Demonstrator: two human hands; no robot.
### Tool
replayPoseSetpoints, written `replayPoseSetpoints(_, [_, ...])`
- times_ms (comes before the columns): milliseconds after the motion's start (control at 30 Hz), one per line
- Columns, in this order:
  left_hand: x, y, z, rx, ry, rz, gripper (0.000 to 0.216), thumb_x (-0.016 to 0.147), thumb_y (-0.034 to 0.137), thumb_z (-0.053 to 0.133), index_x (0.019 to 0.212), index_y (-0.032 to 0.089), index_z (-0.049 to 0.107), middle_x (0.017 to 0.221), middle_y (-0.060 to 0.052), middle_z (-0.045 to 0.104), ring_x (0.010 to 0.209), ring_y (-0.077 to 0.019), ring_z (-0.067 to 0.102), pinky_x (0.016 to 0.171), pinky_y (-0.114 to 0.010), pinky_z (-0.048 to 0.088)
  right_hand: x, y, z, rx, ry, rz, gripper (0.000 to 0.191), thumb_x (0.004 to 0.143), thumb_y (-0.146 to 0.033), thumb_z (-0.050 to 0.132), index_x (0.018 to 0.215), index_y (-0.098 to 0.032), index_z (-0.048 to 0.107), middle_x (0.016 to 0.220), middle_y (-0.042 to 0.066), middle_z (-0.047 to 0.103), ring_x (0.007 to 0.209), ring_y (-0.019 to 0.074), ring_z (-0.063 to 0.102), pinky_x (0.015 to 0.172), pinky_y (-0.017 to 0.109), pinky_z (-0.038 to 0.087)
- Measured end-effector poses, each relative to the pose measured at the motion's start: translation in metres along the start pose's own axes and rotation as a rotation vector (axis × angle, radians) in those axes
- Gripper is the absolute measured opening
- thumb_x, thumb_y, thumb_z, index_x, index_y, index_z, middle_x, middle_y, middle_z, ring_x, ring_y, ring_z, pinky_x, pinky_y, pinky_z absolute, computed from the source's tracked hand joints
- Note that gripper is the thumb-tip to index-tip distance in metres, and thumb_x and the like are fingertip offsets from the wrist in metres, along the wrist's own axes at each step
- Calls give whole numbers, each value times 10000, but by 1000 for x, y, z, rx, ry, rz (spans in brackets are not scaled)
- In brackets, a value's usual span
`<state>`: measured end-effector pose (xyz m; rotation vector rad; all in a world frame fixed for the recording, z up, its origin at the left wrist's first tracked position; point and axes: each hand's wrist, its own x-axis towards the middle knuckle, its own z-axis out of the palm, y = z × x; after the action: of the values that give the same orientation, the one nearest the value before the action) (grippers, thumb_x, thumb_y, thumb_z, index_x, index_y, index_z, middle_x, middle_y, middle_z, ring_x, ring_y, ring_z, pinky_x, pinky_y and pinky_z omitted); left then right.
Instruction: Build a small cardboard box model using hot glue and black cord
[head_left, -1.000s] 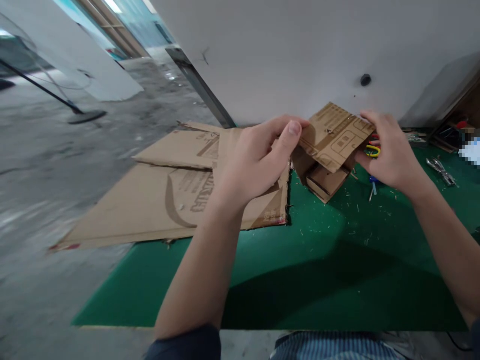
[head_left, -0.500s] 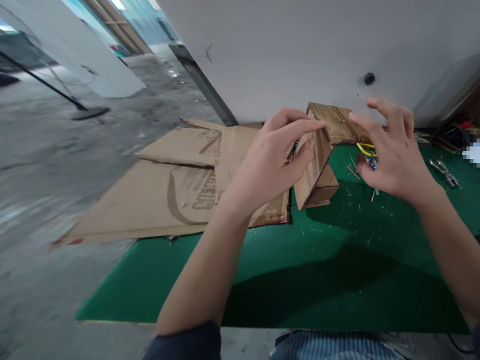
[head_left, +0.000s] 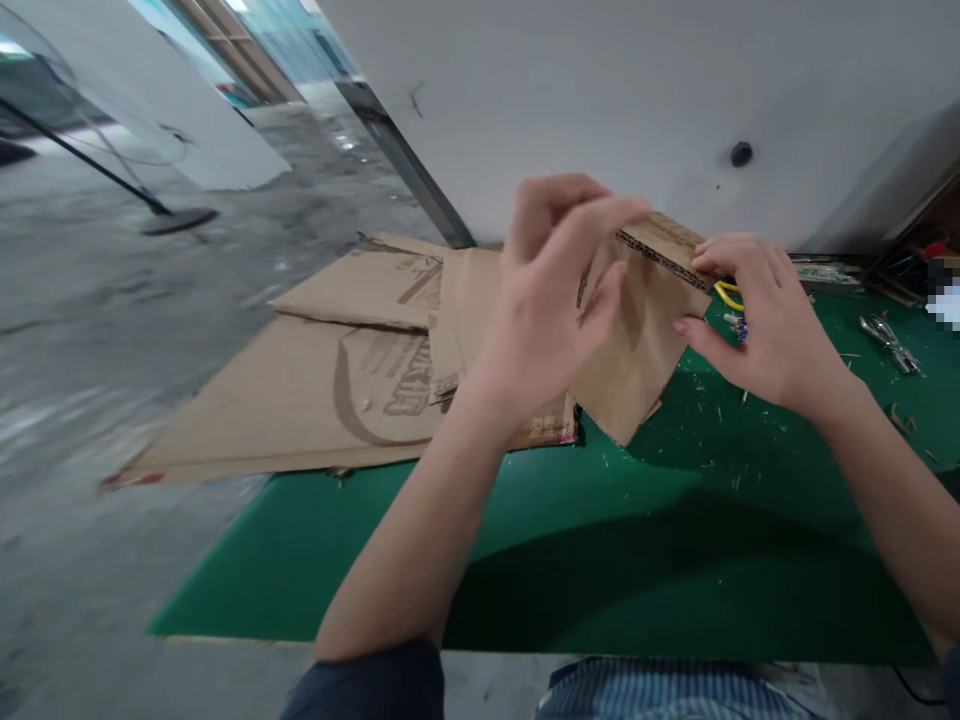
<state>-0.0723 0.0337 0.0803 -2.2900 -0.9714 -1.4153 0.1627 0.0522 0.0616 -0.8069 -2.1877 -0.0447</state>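
Note:
A small folded cardboard box (head_left: 630,350) stands tilted on the green tabletop, a smooth brown panel facing me and a corrugated edge along its top. My right hand (head_left: 772,320) has its fingers at the top right corner and its thumb on the right edge, gripping it. To the left, my left hand (head_left: 551,290) is raised with index finger and thumb apart, in front of the box's left side and slightly blurred. Whether its fingertips touch the cardboard I cannot tell. The hands and the front panel hide much of the box behind.
Flattened cardboard sheets (head_left: 300,390) lie at the left and overhang the green table (head_left: 337,560). A yellow-handled tool (head_left: 727,294) lies behind my right hand, and a metal tool (head_left: 889,343) farther right. A white wall (head_left: 585,110) rises behind, and small scraps dot the tabletop.
My right hand has closed from an open pose onto the box's right edge. The box has turned so that a broad smooth panel faces me. My left hand has lifted slightly.

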Motion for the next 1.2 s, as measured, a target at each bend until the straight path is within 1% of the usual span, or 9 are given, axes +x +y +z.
replayPoseSetpoints(100, [-1,3,0,-128,164,-62,445,1005,152,677,1353,418,599,1186,6,674,1093,-169,723,980,-357,652,-1,0,2,38,4,17,357,971,-276,587,1320,-300,515,1326,128,627,1316,377,586,1106,668,505])
replayPoseSetpoints(200, [-3,9,-2,-166,234,-145,425,992,200,732,1324,439,614,1107,57,716,1064,-156,751,972,-369,665,-1,0,2,54,-2,21,398,947,-253,595,1334,-293,508,1346,129,617,1328,379,574,1116,671,493])
replayPoseSetpoints(367, [-7,11,0,-141,212,-152,386,1036,263,664,1367,451,601,1142,65,780,1108,-194,793,1022,-463,687,-1,-5,0,51,1,-23,335,953,-235,588,1275,-285,516,1325,123,642,1334,360,584,1116,638,495])
replayPoseSetpoints(600, [-7,10,4,-128,213,-27,497,1021,254,693,1426,512,568,1181,97,795,1057,-171,808,954,-394,708,0,-15,-4,53,-40,-90,281,965,-252,559,1242,-276,512,1353,130,650,1336,351,592,1089,605,489])
replayPoseSetpoints(733, [-8,10,2,-144,242,-42,390,1022,366,710,1377,487,600,1102,90,799,1017,-170,804,940,-388,689,0,-17,-5,54,-36,-102,284,958,-246,563,1237,-273,521,1370,131,656,1320,351,602,1091,603,474])
replayPoseSetpoints(867, [-6,12,-7,-33,70,-107,310,1049,462,640,1350,388,629,1102,37,804,1019,-193,780,957,-405,651,0,-19,-6,48,-43,-124,295,958,-236,568,1249,-268,531,1390,135,655,1325,347,601,1106,590,467])
replayPoseSetpoints(1000, [2,15,-15,75,-151,-42,249,1029,494,647,1191,327,737,1163,-28,792,1091,-263,737,1058,-521,586,-1,-22,-8,47,-87,-93,331,950,-248,589,1276,-286,544,1424,121,649,1350,355,588,1135,605,448])
replayPoseSetpoints(1100, [7,17,-16,100,-232,-64,190,1018,457,645,1077,323,766,1221,-48,764,1219,-324,679,1107,-612,540,0,-23,-9,58,-100,-75,366,942,-240,599,1301,-298,553,1439,112,647,1371,363,576,1150,621,437])
replayPoseSetpoints(1200, [8,21,-18,95,-226,-80,175,1047,366,597,994,307,753,1204,-29,765,1195,-288,683,1124,-599,522,0,-22,-9,70,-111,-83,385,942,-250,603,1320,-297,555,1454,110,640,1387,366,566,1156,622,436])
